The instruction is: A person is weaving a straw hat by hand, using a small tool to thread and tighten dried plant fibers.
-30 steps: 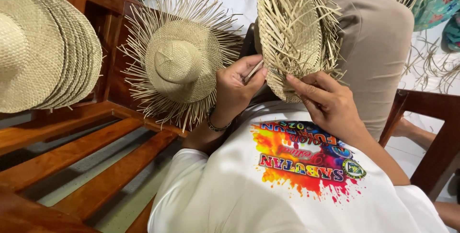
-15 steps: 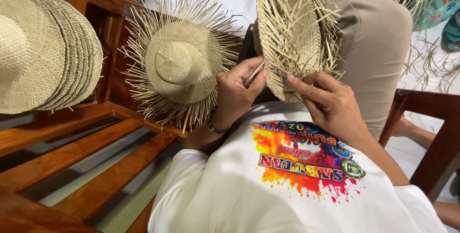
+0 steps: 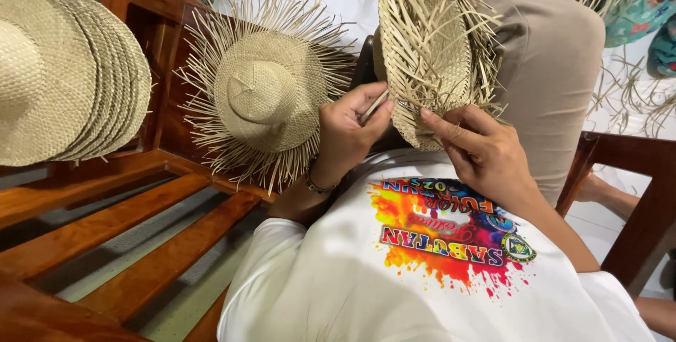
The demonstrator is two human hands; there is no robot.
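A person in a white shirt (image 3: 366, 286) with a bright printed splash of colour looks down at their own two hands, which work on an unfinished straw hat (image 3: 429, 46) propped on its edge against their tan-clad knee (image 3: 549, 67). Loose straw ends stick out all around this hat's brim. The left hand (image 3: 348, 134) is closed around a thin pale strip or tool (image 3: 373, 106), pinched between thumb and fingers and pressed to the lower left edge of the hat. The right hand (image 3: 486, 152) pinches the hat's lower brim, forefinger and thumb touching the weave just right of the left hand. To the left of this hat, a second fringed straw hat (image 3: 264, 92) leans against the back of a reddish wooden bench (image 3: 120, 243). Farther left of it, a stack of finished straw hats (image 3: 63, 74) with neat brims stands on edge on the same bench. Above and right of the held hat, loose straw (image 3: 634, 96) lies on the pale floor.
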